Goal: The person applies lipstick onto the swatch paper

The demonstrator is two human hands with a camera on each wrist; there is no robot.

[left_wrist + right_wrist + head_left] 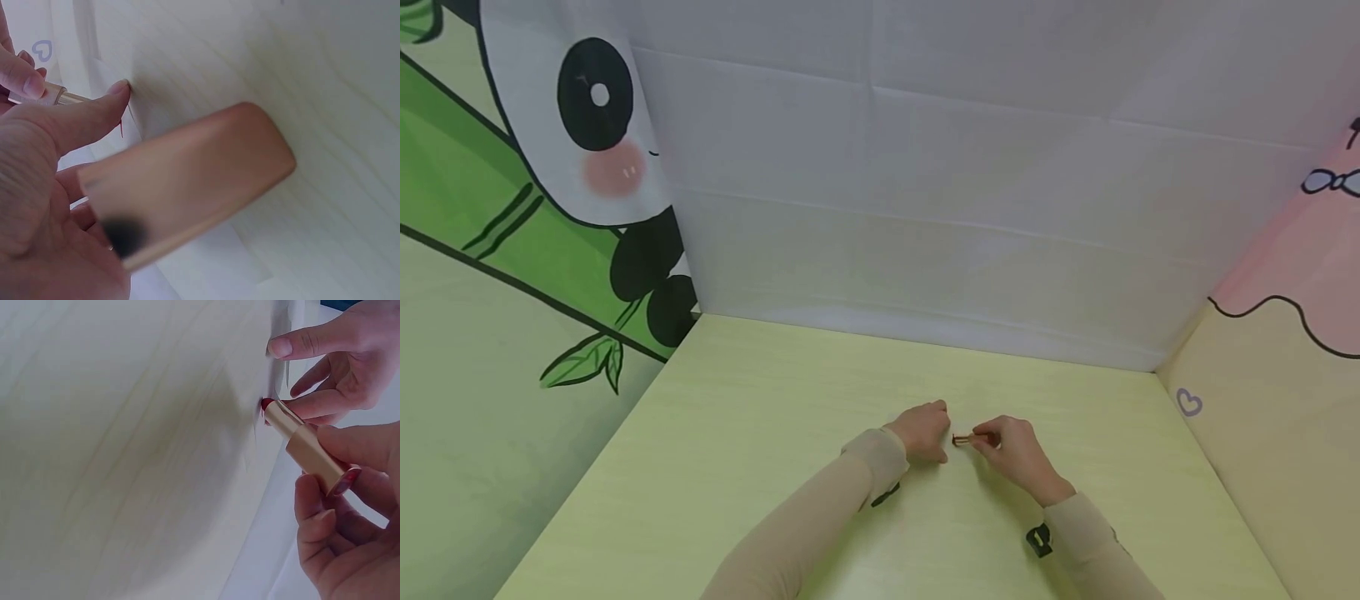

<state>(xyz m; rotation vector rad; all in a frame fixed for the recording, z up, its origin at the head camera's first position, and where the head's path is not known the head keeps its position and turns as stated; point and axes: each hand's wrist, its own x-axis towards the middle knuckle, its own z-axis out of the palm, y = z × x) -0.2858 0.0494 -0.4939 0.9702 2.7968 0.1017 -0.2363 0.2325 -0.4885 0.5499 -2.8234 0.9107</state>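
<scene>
A lipstick with a rose-gold case [314, 457] and a red tip is pinched between the thumb and fingers of my right hand [1015, 450]. Its tip points toward my left hand [923, 431], which is just to its left over the table. The left thumb stands apart from the fingers, and nothing shows between them in the right wrist view. Large and blurred in the left wrist view, a smooth rose-gold piece like a lipstick cap [200, 178] overlaps the left palm. Whether it touches the palm, I cannot tell. The head view does not show this piece.
Both hands are above a pale yellow wood-grain table [760, 400]. A white cloth backdrop [925, 208] rises at its far edge. Printed panels stand at the sides, a green one [490, 417] on the left and a pink and cream one [1285, 400] on the right.
</scene>
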